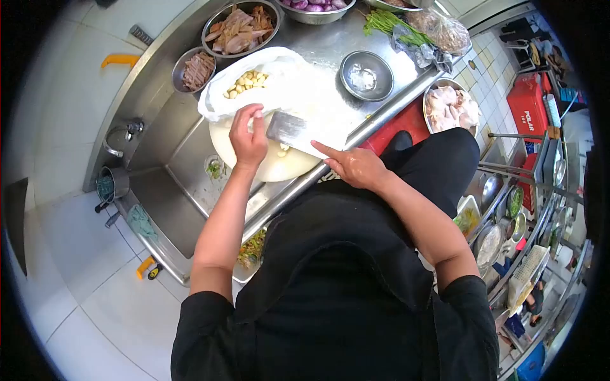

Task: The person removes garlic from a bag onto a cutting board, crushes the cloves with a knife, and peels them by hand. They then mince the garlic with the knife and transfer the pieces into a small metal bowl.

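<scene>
In my right hand [359,167] is a wide cleaver [287,128], its blade lying over the round white cutting board [273,170]. Raised by the blade's left end, my left hand [248,136] has its fingers up and apart and holds nothing. A few pale garlic pieces [283,150] lie on the board beside the blade's lower edge. Just beyond my left hand, a white plastic bag [219,79] holds peeled garlic cloves [246,84]. The cleaver's handle is mostly hidden by my right hand.
A metal bowl [366,76] stands right of the board. Bowls of meat [241,32], meat strips [197,70] and purple onions [314,5] line the back. The sink basin [184,203] lies left. Raw chicken [451,106] fills a bowl at the right.
</scene>
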A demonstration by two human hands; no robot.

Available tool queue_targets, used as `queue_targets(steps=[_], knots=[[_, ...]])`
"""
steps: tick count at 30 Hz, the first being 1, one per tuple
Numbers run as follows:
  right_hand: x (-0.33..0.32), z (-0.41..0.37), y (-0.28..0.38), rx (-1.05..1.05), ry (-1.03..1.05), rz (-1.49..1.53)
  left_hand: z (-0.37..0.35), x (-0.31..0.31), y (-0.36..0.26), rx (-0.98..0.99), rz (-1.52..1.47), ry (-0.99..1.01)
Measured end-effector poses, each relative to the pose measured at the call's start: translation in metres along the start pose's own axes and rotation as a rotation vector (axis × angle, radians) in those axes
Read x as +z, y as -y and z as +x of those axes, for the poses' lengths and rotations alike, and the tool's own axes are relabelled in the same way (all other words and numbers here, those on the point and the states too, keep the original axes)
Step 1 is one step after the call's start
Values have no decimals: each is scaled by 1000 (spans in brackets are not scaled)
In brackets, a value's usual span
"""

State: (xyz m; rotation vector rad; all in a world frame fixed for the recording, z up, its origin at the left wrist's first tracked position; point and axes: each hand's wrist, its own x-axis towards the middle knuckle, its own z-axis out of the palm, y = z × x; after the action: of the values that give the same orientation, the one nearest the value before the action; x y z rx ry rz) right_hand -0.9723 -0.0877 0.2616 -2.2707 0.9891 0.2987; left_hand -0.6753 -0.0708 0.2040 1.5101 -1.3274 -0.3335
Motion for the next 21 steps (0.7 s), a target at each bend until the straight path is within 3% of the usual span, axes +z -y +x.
queue_targets(steps=[5,10,13,14,18,21], knots=[[25,-3,2,-53,-1,-59,-1,38,-16,61,33,100],[41,9,3,-91,-26,-87,-10,68,5,111,160,332],[54,16,0,-111,-55,-181,-20,73,10,171,400,397],[55,17,-2,-104,-60,-187,-22,74,12,111,412,440],[40,19,8,-30,101,-195,-19,75,10,125,421,402],[44,25,-1,-72,77,-195,-21,76,11,140,421,396]])
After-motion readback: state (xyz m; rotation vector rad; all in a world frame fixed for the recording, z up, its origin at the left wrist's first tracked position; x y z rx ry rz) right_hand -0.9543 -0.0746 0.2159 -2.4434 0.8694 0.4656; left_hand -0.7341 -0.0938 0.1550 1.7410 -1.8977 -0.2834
